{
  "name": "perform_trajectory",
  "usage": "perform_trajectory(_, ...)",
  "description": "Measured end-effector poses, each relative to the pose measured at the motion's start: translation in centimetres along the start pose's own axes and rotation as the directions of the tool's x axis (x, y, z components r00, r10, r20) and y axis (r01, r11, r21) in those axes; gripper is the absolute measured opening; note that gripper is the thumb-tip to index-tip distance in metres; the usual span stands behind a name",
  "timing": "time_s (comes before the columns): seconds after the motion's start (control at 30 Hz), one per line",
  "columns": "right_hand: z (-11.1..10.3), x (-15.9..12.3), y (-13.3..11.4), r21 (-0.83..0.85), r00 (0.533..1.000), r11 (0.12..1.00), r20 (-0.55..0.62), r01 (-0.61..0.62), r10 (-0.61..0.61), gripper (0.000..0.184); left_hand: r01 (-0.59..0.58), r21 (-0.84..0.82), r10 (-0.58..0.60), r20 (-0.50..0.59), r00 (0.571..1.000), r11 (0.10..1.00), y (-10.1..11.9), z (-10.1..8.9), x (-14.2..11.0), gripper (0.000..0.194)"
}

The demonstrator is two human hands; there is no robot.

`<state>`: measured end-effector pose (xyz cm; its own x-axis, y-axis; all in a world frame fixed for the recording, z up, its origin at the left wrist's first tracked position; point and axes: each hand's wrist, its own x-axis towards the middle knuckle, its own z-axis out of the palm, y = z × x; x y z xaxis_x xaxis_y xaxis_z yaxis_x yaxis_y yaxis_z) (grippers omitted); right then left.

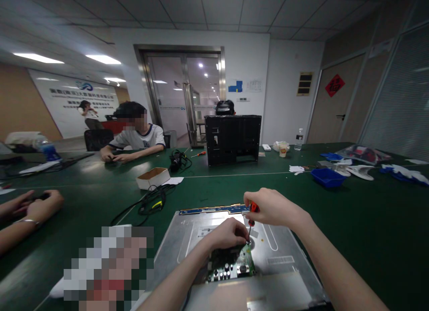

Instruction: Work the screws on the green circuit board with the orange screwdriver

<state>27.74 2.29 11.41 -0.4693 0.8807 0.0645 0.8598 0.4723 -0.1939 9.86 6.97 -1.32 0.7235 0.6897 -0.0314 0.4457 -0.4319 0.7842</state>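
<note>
My right hand (273,207) grips the red and black handle of a screwdriver (254,210), which points down at the corner of a green circuit board (248,257). The fingers of my left hand (228,235) are pinched together around the screwdriver's tip. Whatever lies between those fingertips is too small to make out. The circuit board sits on a large silver metal panel (284,246), partly hidden under my left hand. Along the panel's far edge runs a narrow blue board (208,209).
A black casing (233,139) stands upright across the green table (368,239). Left of the panel are a small open box (153,178) and black cables (152,203). A blue tray (327,177) lies right. Another person's hands (42,206) are at the left edge; someone sits opposite.
</note>
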Motion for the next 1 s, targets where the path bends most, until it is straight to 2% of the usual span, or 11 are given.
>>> perform_trajectory(0.13, -0.15, -0.16, -0.10, -0.016, 1.000, 1.000, 0.012, -0.017, 0.017, 0.025, 0.002, 0.000, -0.002, 0.003, 1.000, 1.000, -0.04, -0.02, 0.01, 0.015)
perform_trajectory(0.37, 0.37, -0.28, 0.15, 0.051, 0.998, 0.997, 0.013, 0.061, -0.061, 0.029, 0.002, -0.006, -0.002, 0.007, 1.000, 1.000, -0.31, 0.06, 0.13, 0.018)
perform_trajectory(0.47, 0.27, -0.17, 0.02, 0.062, 0.999, 0.998, 0.034, 0.024, -0.026, 0.028, -0.003, -0.013, 0.003, 0.006, 1.000, 1.000, -0.34, 0.07, 0.14, 0.017)
perform_trajectory(0.63, -0.08, -0.04, -0.24, -0.003, 0.999, 0.999, -0.004, -0.043, 0.043, 0.020, -0.002, -0.017, 0.002, -0.004, 1.000, 1.000, -0.24, 0.04, 0.06, 0.016)
perform_trajectory(0.9, 0.24, -0.30, 0.04, 0.029, 0.998, 0.998, 0.024, 0.060, -0.060, 0.034, 0.006, -0.014, -0.006, 0.005, 1.000, 1.000, -0.31, 0.05, 0.12, 0.016)
perform_trajectory(1.0, 0.33, -0.31, 0.07, 0.049, 0.997, 0.997, 0.035, 0.066, -0.067, 0.033, 0.004, -0.012, -0.004, 0.003, 1.000, 1.000, -0.36, 0.07, 0.15, 0.016)
